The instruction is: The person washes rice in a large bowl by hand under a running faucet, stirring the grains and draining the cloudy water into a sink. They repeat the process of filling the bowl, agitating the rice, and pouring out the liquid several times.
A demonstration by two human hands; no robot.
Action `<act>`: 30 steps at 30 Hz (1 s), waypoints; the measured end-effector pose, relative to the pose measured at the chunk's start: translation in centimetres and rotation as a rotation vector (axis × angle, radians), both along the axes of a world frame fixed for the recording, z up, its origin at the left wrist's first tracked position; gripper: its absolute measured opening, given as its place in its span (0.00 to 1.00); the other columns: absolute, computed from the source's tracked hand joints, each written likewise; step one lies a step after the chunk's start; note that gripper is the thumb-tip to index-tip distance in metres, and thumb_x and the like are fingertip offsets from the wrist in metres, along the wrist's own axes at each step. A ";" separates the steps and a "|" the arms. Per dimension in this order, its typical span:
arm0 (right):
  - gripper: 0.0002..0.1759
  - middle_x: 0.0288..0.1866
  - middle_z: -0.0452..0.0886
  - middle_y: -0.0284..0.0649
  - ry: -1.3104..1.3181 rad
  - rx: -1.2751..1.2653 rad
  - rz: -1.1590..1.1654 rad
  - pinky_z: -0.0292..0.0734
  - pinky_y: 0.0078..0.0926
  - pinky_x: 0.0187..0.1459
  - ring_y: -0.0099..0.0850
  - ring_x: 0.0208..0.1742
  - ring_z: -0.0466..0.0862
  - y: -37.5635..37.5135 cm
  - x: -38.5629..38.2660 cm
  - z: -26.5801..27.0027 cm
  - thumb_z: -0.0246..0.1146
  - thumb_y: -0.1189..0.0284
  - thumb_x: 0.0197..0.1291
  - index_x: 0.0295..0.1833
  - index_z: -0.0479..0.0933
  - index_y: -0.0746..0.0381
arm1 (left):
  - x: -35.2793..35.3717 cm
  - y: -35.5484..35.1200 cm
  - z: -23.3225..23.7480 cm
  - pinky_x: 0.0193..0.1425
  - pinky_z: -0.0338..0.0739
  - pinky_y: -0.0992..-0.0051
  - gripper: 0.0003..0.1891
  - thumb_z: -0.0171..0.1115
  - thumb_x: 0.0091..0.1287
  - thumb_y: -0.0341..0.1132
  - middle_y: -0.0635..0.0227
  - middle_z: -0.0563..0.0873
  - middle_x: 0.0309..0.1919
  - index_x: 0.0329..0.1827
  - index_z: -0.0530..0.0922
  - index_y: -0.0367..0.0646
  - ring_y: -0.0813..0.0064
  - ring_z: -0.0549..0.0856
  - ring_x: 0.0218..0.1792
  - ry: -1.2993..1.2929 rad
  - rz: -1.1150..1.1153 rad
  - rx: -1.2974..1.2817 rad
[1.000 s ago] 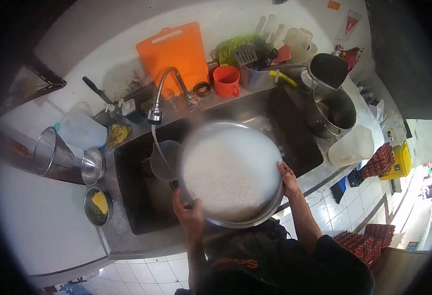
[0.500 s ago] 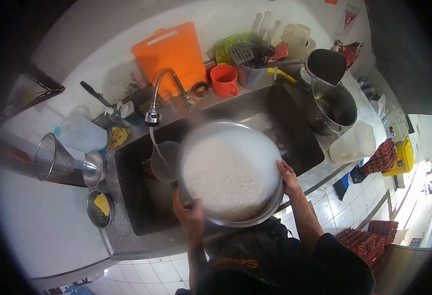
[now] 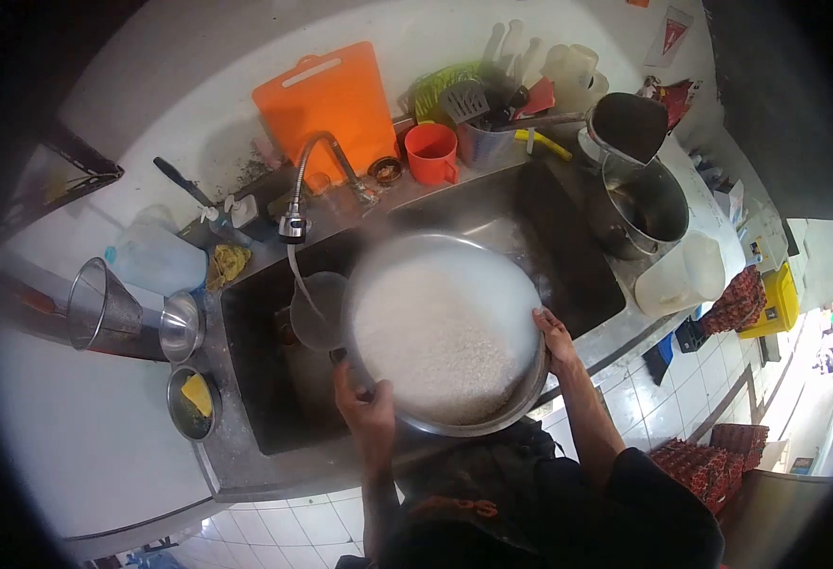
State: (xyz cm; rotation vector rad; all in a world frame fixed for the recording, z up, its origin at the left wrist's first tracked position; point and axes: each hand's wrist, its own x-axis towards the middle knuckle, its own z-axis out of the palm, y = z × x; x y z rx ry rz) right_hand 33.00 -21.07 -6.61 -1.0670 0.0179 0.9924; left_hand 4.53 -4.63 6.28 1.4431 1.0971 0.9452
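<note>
Gripping a wide steel bowl (image 3: 447, 334) of wet rice (image 3: 432, 343) over the sink (image 3: 568, 266), left hand (image 3: 367, 410) and right hand (image 3: 557, 343) curl closed on its near rim.

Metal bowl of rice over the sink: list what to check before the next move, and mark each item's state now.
1. Left hand grips the near rim of the large round metal bowl: ok.
2. Right hand holds the bowl's right rim: ok.
3. Bowl held above the dark steel sink: ok.
4. White rice inside the rim, none seen spilling: ok.
5. Curved metal faucet shut off: not ok, a thin stream falls beside the bowl.
6. Water level in the bowl: cannot tell, the surface is blurred.
</note>
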 end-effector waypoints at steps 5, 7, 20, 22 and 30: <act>0.18 0.53 0.83 0.37 -0.014 -0.004 -0.008 0.82 0.27 0.51 0.27 0.51 0.83 0.0 0.1 -0.4 0.58 0.66 0.73 0.64 0.73 0.61 | 0.3 0.1 -0.1 0.33 0.68 0.83 0.28 0.58 0.56 0.20 0.67 0.81 0.35 0.63 0.69 0.35 0.85 0.76 0.29 -0.008 -0.008 0.084; 0.20 0.56 0.81 0.38 -0.039 -0.015 -0.008 0.82 0.29 0.53 0.28 0.54 0.83 0.1 0.1 -0.9 0.57 0.65 0.73 0.66 0.71 0.61 | 0.4 0.1 0.1 0.33 0.68 0.84 0.28 0.58 0.56 0.20 0.67 0.81 0.36 0.63 0.69 0.35 0.85 0.76 0.28 0.020 -0.012 0.078; 0.24 0.61 0.79 0.37 -0.019 0.071 -0.038 0.81 0.32 0.57 0.29 0.59 0.81 -0.1 0.3 -1.3 0.58 0.68 0.72 0.71 0.67 0.58 | 1.3 -0.1 1.0 0.31 0.68 0.84 0.28 0.58 0.55 0.19 0.69 0.80 0.32 0.63 0.68 0.34 0.85 0.76 0.27 0.011 0.000 0.083; 0.23 0.61 0.79 0.37 -0.021 0.082 -0.032 0.81 0.32 0.57 0.29 0.58 0.81 -0.1 0.3 -1.3 0.58 0.69 0.73 0.71 0.67 0.58 | 1.6 -0.2 1.3 0.31 0.68 0.84 0.28 0.58 0.56 0.19 0.69 0.79 0.31 0.63 0.68 0.34 0.84 0.76 0.27 -0.046 -0.002 0.091; 0.22 0.59 0.80 0.37 0.000 0.068 -0.042 0.82 0.31 0.55 0.28 0.57 0.82 0.0 0.4 -1.4 0.57 0.69 0.73 0.70 0.69 0.59 | 1.2 -0.2 0.8 0.32 0.70 0.83 0.28 0.57 0.57 0.17 0.63 0.84 0.35 0.64 0.66 0.34 0.83 0.79 0.30 0.048 -0.009 0.055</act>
